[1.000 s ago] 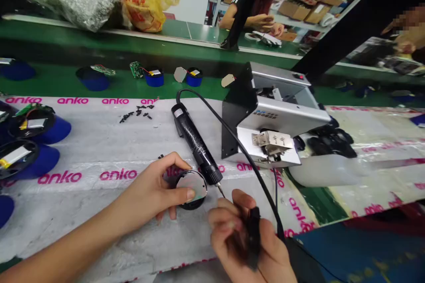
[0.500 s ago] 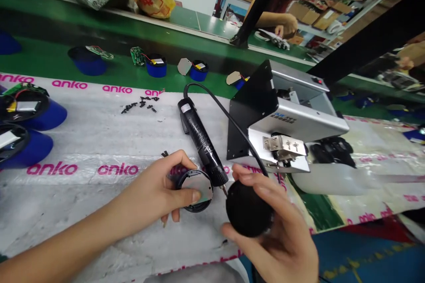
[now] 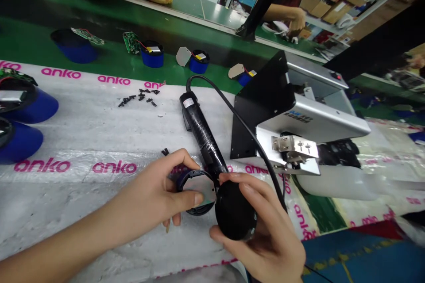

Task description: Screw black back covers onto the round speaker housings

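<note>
My left hand [image 3: 166,190] grips a round housing [image 3: 199,192] with a pale board inside, the thumb pressing on the board. Just to its right, my right hand [image 3: 265,230] holds a round black cap [image 3: 235,210] by its edge, fingers above and thumb below. Cap and housing are very close; whether they touch I cannot tell. A black electric screwdriver [image 3: 204,135] lies on the white foam sheet [image 3: 83,137] behind both hands, its tip hidden behind the cap. Small black screws [image 3: 141,96] are scattered on the sheet farther back.
A silver and black machine [image 3: 299,119] stands at the right, with the screwdriver cable running in front of it. Blue housings with boards, one of them [image 3: 152,55], sit along the green strip behind. More blue housings [image 3: 23,141] are at the left. Across the bench is another person's hand [image 3: 294,20].
My right hand has brought the black cap left, closer to the housing, and the cap now covers the screwdriver's tip. My left hand keeps its grip. The view has shifted slightly.
</note>
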`<state>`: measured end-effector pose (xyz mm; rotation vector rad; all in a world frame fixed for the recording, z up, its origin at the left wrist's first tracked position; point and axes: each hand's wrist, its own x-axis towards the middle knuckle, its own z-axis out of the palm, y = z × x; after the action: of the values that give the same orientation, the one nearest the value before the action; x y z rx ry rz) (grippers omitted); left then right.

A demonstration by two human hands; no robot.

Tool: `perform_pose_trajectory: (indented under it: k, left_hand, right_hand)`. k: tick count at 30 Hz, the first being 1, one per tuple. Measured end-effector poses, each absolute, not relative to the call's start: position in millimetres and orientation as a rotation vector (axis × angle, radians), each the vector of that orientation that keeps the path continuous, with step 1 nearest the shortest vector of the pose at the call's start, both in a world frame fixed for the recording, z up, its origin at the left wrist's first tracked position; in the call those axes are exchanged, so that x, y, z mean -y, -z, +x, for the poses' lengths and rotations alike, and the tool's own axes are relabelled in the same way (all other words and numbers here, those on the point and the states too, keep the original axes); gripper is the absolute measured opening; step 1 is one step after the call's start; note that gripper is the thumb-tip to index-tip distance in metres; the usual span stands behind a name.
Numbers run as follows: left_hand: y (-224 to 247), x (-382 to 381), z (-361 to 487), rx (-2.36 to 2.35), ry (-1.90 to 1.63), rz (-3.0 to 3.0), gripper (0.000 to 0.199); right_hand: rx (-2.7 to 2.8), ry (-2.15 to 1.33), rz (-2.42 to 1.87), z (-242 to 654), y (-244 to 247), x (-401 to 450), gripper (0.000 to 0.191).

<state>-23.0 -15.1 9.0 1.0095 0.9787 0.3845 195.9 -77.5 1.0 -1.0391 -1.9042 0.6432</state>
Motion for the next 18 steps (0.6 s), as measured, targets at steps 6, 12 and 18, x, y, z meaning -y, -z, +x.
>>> perform_pose_trajectory:
  k: [6, 12, 18]
  left_hand:
    - [-7.1, 16.4, -23.0, -0.942, -0.425, 0.974, 0.032]
    - [-1.7, 13.7, -28.7, -0.825, -0.458, 0.965, 0.030]
    - [0.0, -2.4, -48.7, -0.545, -0.346, 0.781, 0.023]
  right_hand:
    - [1.946, -0.577, -1.025, 191.9, -1.6, 76.8, 0.084]
    - [2.158, -0.520, -1.177, 182.9, -17.8, 68.6, 0.069]
    - [2.363, -0.602, -1.138, 178.8, -28.8, 48.2, 0.063]
